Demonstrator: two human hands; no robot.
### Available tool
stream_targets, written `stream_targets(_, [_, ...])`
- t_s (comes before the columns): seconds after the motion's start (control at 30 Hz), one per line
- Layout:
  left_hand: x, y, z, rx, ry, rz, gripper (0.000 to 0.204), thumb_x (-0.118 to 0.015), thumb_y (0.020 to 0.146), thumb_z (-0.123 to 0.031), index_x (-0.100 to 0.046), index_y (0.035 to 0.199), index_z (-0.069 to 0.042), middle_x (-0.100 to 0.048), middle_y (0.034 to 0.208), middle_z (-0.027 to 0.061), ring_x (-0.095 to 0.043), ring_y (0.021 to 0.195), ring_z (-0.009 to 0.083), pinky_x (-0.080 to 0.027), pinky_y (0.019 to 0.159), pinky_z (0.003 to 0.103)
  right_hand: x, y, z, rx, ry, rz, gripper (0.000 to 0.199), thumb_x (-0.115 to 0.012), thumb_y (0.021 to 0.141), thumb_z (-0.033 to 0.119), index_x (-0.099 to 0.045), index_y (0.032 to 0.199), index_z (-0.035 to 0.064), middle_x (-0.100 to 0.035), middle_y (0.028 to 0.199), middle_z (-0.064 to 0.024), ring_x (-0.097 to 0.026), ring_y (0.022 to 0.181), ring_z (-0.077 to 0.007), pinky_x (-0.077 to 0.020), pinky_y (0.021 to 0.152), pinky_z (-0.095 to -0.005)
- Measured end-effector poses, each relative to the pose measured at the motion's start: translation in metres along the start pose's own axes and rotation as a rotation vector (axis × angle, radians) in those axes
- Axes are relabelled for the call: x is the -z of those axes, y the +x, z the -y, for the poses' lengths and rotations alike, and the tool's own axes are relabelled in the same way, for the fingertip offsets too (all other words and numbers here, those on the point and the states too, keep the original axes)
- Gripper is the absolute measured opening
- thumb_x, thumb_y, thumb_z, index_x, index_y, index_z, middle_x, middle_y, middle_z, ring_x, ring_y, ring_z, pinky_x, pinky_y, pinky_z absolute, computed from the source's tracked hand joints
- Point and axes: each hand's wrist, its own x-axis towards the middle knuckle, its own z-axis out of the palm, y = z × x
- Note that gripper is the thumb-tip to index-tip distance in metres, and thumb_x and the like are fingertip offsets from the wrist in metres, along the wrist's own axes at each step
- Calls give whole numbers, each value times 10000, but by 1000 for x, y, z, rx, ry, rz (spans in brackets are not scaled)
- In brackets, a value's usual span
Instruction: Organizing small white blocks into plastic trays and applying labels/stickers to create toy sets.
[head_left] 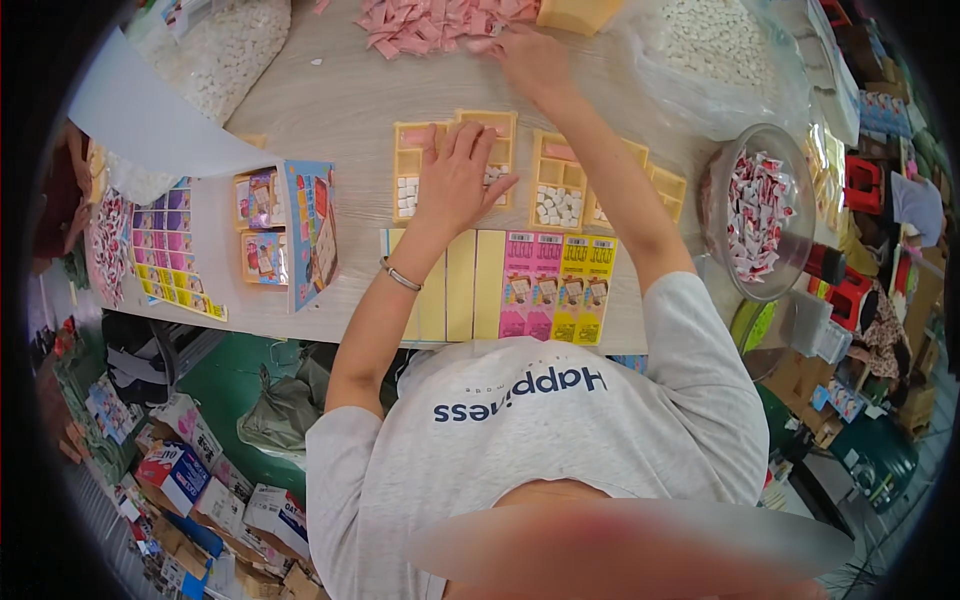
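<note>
A cluttered packing table (330, 100): the left hand (458, 175) lies spread flat on a yellow compartment tray (410, 165), steadying it, while the right hand (530, 55) reaches far to the pink sachet pile (420, 22), fingers curled in, grip unclear

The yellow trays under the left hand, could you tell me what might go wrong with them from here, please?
1. The left hand lies flat across two yellow trays; a nudge could shift them and spill the small white pieces.
2. The right hand stretches far to the pink packets, so the forearm passing over the other trays might knock them.
</note>
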Motion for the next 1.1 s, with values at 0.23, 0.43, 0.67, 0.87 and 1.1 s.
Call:
stream_targets(0.23, [11,2,0,-27,-23,-34,545,-694,863,-385,-536,1300,-101,-529,1264,109,-493,1182,339,-347,1033,502,68,-53,-30,-76,54,158,196,-650,869,323,-741,906,153,-699,875,-48,-681,802,-287,-538,676,-416])
stream_targets(0.43, [-11,53,-2,23,-132,-172,254,-675,889,-285,-696,1087,-127,-682,978,79,-637,933,286,-435,841,449,118,-86,-35,-180,-109,95,172,-653,846,287,-727,820,133,-678,803,-50,-675,767,-284,-538,676,-416])
stream_targets(0.67, [-43,121,18,18,157,-114,204,-659,878,-339,-727,986,-180,-707,893,30,-675,831,243,-448,785,413,183,-158,-39,-183,-206,106,113,-677,781,221,-703,725,126,-660,753,-38,-668,716,-278,-536,642,-401])
stream_targets(0.87, [-41,122,10,-53,195,-125,228,-641,910,-355,-760,935,-162,-703,897,10,-664,847,224,-430,801,379,154,-183,-50,-199,-241,92,110,-675,803,203,-699,745,114,-661,752,-46,-664,701,-264,-531,607,-386])
stream_targets(1.1, [-30,110,-73,-355,-22,-353,96,-657,862,-250,-738,879,-200,-681,828,-6,-657,817,195,-432,805,371,217,-233,-16,-426,74,-110,186,-719,849,134,-717,1009,40,-647,752,-91,-635,609,-222,-499,561,-334])
